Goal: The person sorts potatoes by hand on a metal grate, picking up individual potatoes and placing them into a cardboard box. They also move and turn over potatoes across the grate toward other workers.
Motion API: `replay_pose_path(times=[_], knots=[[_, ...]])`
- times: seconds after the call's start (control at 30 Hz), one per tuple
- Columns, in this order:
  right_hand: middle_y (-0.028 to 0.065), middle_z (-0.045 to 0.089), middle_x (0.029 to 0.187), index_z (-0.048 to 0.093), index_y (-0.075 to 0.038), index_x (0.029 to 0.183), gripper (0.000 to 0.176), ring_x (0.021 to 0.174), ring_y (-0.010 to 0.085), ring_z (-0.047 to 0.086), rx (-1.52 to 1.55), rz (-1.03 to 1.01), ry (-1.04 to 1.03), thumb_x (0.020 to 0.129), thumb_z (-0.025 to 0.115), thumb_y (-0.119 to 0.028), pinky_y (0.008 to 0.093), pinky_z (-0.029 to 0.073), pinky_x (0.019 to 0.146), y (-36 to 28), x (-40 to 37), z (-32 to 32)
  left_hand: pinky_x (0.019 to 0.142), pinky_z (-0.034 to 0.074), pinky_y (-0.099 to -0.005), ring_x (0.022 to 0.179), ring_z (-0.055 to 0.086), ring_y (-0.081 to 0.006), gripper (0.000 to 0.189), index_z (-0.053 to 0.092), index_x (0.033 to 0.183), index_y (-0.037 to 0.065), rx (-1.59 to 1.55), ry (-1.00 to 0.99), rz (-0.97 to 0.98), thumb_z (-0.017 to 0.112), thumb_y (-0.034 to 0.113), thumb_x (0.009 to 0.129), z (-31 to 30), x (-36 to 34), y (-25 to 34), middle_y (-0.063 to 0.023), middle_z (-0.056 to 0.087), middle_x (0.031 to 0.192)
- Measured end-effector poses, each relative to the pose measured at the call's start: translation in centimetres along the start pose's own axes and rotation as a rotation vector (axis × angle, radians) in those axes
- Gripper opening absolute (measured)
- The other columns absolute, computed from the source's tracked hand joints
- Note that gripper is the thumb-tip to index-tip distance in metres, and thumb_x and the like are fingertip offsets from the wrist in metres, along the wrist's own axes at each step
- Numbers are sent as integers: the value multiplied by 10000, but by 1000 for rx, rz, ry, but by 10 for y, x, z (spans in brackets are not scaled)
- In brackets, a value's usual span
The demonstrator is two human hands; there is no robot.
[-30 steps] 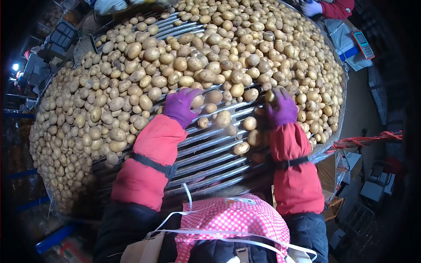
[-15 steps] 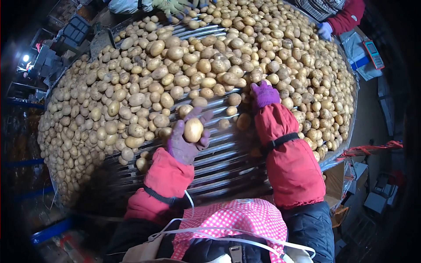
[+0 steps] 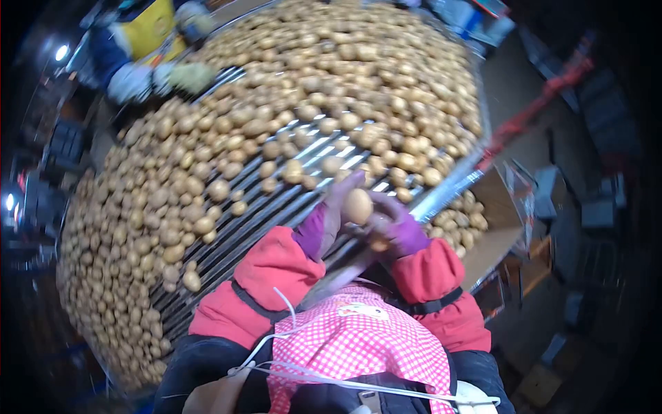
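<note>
My left hand, in a purple glove, is closed on a potato near the table's front edge. Close beside it is my right hand, also gloved in purple and blurred, with its fingers curled by a second, partly hidden potato. Both hands are above the metal bars of the sorting table, low in front of the checked apron. A great heap of potatoes covers the bars beyond and to the left.
A co-worker in a yellow apron stands at the upper left, gloved hands at the heap's edge. To the right, a cardboard box holds potatoes beside the table's metal rim. Red wrapping runs above it.
The view has turned toward the right. My right hand has come back from the heap to beside my left hand, and the box with potatoes now shows more fully.
</note>
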State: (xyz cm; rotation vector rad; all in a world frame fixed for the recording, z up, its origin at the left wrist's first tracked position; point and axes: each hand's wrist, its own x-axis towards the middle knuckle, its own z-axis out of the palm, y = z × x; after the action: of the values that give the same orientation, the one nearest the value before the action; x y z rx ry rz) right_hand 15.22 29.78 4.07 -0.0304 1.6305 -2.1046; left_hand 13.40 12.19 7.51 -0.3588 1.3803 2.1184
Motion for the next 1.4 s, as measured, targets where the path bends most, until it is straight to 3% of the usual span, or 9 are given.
replay_pose_path(times=[0.13, 0.2, 0.47, 0.53, 0.63, 0.87, 1.1, 1.27, 1.4], knots=[[77, 612, 1153, 482, -53, 1343, 559, 1006, 173, 616, 166, -69, 178, 874, 690, -274, 299, 517, 821, 22, -68, -47, 995, 448, -357, 1086, 596, -218, 631, 426, 1378, 56, -51, -485, -101, 419, 546, 981, 63, 20, -55, -115, 566, 1239], [78, 616, 1129, 494, -50, 1322, 499, 970, 171, 617, 385, -110, 313, 898, 661, -253, 291, 515, 789, 44, -122, -88, 1156, 243, -366, 1405, 307, -251, 657, 249, 1488, 42, 248, -480, 80, 371, 481, 1014, 82, 21, -85, -138, 298, 1516], [74, 649, 898, 607, -80, 1083, 314, 730, 187, 626, 553, -16, 1008, 921, 603, -349, 278, 500, 594, 95, -264, -174, 1065, 349, -322, 1238, 467, -214, 507, 365, 1437, 25, 393, -212, 456, 435, 253, 989, 75, 47, -92, -123, 491, 1351], [97, 664, 956, 620, -81, 1032, 275, 812, 221, 649, 1105, -443, 501, 901, 607, -322, 319, 540, 661, 155, -320, -216, 1072, 348, -332, 1249, 464, -220, 487, 374, 1430, 20, 482, -222, 464, 427, 229, 993, 59, 56, -96, -127, 487, 1359], [134, 646, 1054, 624, -50, 1044, 254, 971, 267, 636, 1299, -402, 1169, 882, 608, -245, 377, 558, 777, 126, -354, -190, 1083, 346, -347, 1265, 460, -229, 460, 387, 1420, 12, 565, -239, 459, 415, 193, 998, 43, 62, -104, -134, 481, 1372], [195, 582, 1159, 563, 33, 1128, 325, 1080, 365, 580, 1358, -503, 1347, 850, 630, -122, 472, 539, 898, 159, -365, -277, 1065, 381, -360, 1224, 505, -231, 407, 441, 1386, 17, 762, -103, 504, 416, 95, 987, 49, 57, -103, -132, 522, 1332], [150, 571, 1276, 469, -61, 1338, 531, 1051, 293, 630, 656, -552, 1157, 924, 585, -373, 365, 547, 886, 85, -316, -499, 1042, 388, -335, 1216, 522, -228, 499, 451, 1387, 13, 777, 207, 646, 514, 35, 893, -11, 11, -75, -138, 534, 1321], [112, 631, 1114, 572, -37, 1246, 339, 974, 204, 650, -221, -200, 504, 931, 596, -161, 308, 532, 833, -28, -92, -246, 1095, 346, -371, 1307, 455, -268, 486, 481, 1359, 13, 835, 573, 723, 544, 31, 878, -122, -37, -80, -164, 511, 1365], [119, 640, 1191, 628, -107, 1215, 415, 1135, 298, 601, -1020, -458, 179, 802, 677, -96, 384, 474, 977, -27, 51, -123, 1101, 342, -388, 1325, 438, -300, 489, 493, 1344, 16, 1061, 908, 695, 603, 59, 869, -193, -94, -64, -179, 503, 1374]])
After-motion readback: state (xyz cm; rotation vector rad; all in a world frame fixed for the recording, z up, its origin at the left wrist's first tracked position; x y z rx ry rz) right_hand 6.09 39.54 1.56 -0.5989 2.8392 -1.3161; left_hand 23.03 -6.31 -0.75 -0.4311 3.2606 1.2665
